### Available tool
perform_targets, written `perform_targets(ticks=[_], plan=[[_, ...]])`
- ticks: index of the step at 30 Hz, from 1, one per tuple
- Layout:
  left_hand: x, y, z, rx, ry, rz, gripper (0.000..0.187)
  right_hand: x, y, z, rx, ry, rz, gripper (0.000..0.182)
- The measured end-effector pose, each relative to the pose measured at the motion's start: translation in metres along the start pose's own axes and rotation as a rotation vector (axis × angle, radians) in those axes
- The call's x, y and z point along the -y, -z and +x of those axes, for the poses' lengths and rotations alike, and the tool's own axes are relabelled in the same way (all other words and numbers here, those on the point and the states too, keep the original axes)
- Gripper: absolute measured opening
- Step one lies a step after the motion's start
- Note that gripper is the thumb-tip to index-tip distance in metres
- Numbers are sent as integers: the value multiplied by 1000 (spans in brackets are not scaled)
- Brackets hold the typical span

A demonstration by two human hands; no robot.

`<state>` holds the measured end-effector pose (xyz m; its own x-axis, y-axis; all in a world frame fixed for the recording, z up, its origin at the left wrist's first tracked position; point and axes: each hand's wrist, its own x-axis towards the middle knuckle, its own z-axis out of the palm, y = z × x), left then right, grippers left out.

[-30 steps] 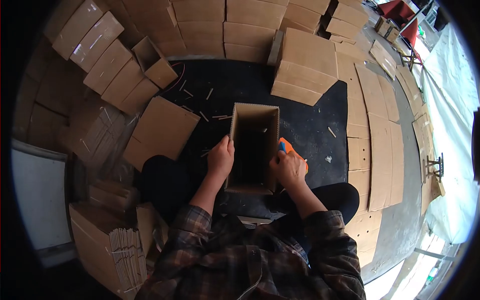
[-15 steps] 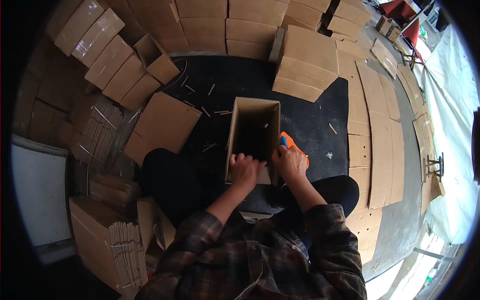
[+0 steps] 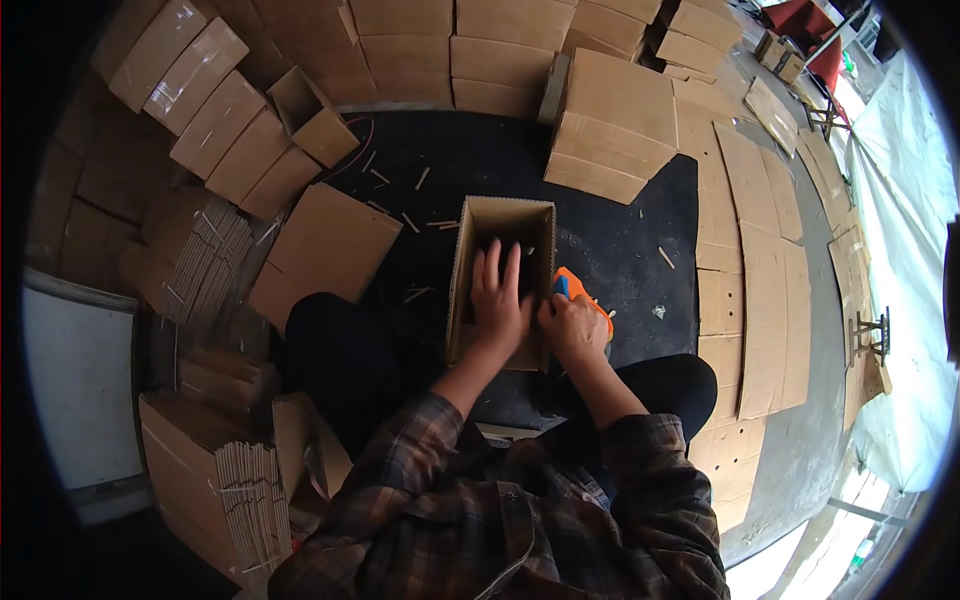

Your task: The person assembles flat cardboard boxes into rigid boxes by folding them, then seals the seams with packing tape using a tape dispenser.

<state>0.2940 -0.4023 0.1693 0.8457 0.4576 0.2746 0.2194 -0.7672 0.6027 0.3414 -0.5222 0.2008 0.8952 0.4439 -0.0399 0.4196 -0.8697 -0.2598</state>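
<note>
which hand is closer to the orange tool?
Right. The right hand is on the orange tool at the box's right wall. The left hand reaches into the open box, apart from the tool.

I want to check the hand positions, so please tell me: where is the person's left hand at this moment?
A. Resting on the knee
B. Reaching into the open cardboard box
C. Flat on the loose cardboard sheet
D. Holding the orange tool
B: the left hand stretches with spread fingers into the open cardboard box, while the right hand is at the orange tool beside it.
</note>
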Motion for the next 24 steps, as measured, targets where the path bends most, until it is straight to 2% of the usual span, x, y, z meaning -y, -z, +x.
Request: perform_targets(ticks=[2, 5, 10, 12, 13, 17, 19, 21, 22, 24], plan=[[-8, 7, 45, -24, -50, 23, 87, 0, 0, -1, -20, 15, -9, 30], [3, -9, 79, 8, -101, 135, 82, -1, -1, -1, -18, 7, -20, 29], [7, -18, 37, 23, -49, 123, 65, -5, -1, 4, -29, 11, 1, 28], [16, -25, 19, 129, 21, 225, 62, -2, 0, 3, -19, 22, 3, 28], [21, -27, 13, 298, 101, 262, 63, 0, 1, 3, -13, 15, 10, 28], [33, -50, 14, 267, 67, 335, 48, -2, -1, 1, -47, 15, 10, 27], [36, -60, 33, 11, 109, 35, 31, 1, 3, 4, -39, 20, 10, 28], [25, -51, 61, 339, 352, -727, 35, 4, 6, 2, -1, 11, -13, 28], [-8, -23, 67, 367, 334, -744, 39, 4, 4, 2, 1, 10, -15, 28], [-13, -37, 64, 196, 289, -474, 42, 5, 2, 3, 32, 8, -16, 34]])
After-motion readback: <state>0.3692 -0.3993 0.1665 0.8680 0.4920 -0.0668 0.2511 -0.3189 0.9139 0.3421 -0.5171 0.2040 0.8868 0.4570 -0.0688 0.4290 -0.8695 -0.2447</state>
